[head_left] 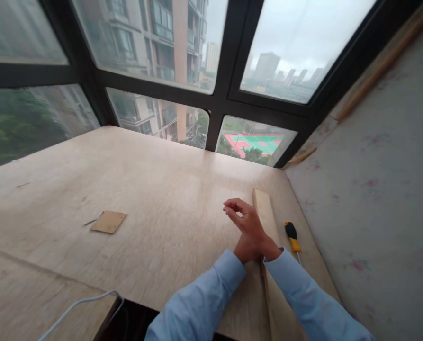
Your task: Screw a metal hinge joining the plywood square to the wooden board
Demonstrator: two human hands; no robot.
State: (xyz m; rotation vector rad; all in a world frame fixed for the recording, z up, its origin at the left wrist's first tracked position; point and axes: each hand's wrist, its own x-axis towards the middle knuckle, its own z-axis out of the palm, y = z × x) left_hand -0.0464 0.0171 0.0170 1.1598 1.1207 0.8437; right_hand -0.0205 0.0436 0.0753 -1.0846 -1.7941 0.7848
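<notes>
My left hand (241,247) and my right hand (256,230) are pressed together palm to palm above the right part of a light plywood table (154,189). The fingertips curl slightly at the far end. I see nothing between the hands. Both arms are in light blue sleeves. A long wooden slat (264,203) lies on the table right under and beyond the hands, running toward me. A screwdriver (292,235) with a black and yellow handle lies just right of the slat.
A small square of brown board (108,221) lies on the table's left half, with a thin dark stick beside it. A white cable (76,305) loops over the near left edge. Large dark-framed windows (161,42) stand behind; a pale wall (382,189) closes the right.
</notes>
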